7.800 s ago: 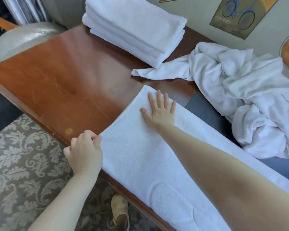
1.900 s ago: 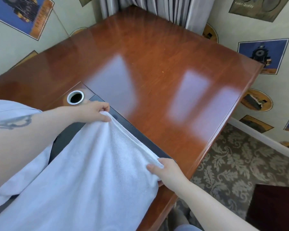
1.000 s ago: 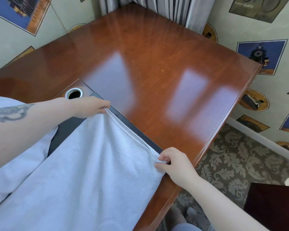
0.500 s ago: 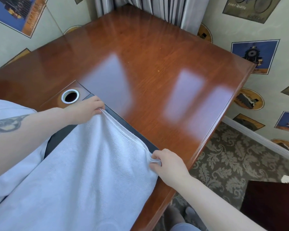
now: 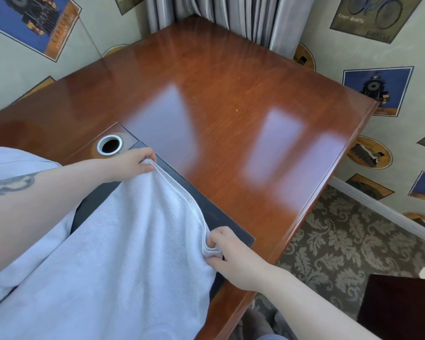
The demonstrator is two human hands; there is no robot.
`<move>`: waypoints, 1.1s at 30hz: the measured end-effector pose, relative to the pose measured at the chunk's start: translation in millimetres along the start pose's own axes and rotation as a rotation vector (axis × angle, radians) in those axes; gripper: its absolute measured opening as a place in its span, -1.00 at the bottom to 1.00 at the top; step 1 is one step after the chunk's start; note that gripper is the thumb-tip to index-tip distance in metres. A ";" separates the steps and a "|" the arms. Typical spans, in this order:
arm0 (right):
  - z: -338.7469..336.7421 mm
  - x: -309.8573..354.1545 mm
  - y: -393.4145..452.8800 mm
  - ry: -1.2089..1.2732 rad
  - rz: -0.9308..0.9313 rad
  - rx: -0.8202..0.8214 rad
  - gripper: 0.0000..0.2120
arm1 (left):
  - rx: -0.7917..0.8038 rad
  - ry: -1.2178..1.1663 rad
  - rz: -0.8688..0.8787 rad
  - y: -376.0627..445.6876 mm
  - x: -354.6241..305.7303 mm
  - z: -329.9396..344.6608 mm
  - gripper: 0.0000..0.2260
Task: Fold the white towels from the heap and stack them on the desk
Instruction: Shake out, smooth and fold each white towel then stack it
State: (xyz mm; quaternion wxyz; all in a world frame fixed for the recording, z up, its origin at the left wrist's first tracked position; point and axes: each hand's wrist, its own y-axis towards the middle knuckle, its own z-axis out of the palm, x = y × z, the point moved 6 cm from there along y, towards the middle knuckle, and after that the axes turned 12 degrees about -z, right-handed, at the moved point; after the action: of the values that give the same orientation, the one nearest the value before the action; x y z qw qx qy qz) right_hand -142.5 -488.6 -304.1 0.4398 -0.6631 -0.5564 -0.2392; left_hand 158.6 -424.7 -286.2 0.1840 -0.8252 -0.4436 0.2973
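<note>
A white towel (image 5: 123, 253) lies along the near edge of the wooden desk (image 5: 231, 99), over a dark desk pad (image 5: 214, 212). My left hand (image 5: 133, 165) pinches the towel's far corner, close to a round cable hole (image 5: 109, 145). My right hand (image 5: 233, 261) grips the near corner of the same end, with the cloth bunched between thumb and fingers. The towel's end edge sags between the two hands, lifted a little off the pad. More white cloth (image 5: 12, 160) shows at the left edge behind my left arm. The folded stack is out of view.
The desk's far half is bare polished wood, running back to grey curtains (image 5: 231, 15) and a papered wall. The desk's right edge (image 5: 329, 182) drops to patterned carpet (image 5: 341, 241). A dark wooden piece (image 5: 400, 307) stands at the lower right.
Both hands keep their hold on the towel's corners. They have drawn the end edge slightly toward me, and the cloth at my right hand has bunched up more.
</note>
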 end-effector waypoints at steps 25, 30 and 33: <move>-75.7 13.3 -45.8 0.569 0.045 -0.497 -0.80 | -0.045 -0.036 0.129 -82.5 1.6 -100.5 -0.93; -178.7 96.4 -25.8 0.526 -0.227 -0.547 -0.78 | -0.252 -0.248 0.201 -184.9 -8.8 -206.0 -0.92; -248.6 166.3 -9.7 0.507 -0.371 -0.392 -0.74 | -0.424 -0.306 0.204 -264.9 -10.4 -259.5 -0.94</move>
State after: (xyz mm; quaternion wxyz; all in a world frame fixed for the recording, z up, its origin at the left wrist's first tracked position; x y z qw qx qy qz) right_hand -64.6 -612.2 -43.0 0.3776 -0.5424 -0.4841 -0.5735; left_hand 158.8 -301.0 63.6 -0.0929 -0.8312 -0.4330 0.3361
